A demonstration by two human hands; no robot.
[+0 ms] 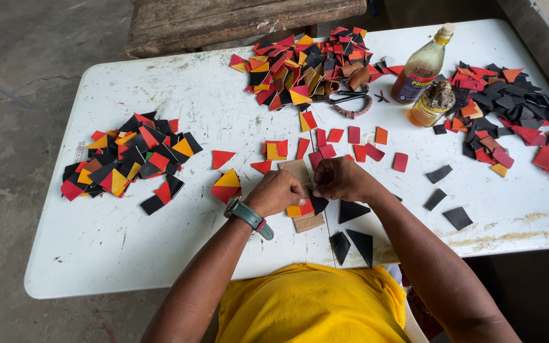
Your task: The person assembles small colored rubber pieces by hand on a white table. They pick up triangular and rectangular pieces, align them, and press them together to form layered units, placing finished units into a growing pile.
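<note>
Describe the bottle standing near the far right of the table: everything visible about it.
The bottle is clear, plastic by the look, and slim, holding amber liquid up to the shoulder. It has a pale cap and a dark label on its lower half. It stands upright on the white table, closed, right beside a squat jar with a gummy-looking top. No hand touches it.

Soft, even daylight filled the scene, with no harsh glare. The white table was the brightest surface and read slightly washed out near its middle. Shadows were faint and short: a dim one lay under the hands, and a small one sat beside the bottle. The floor at the left was duller and greyer. Focus was sharp across the table, with no motion blur. The table's edges bowed a little, a wide-lens effect.
</note>
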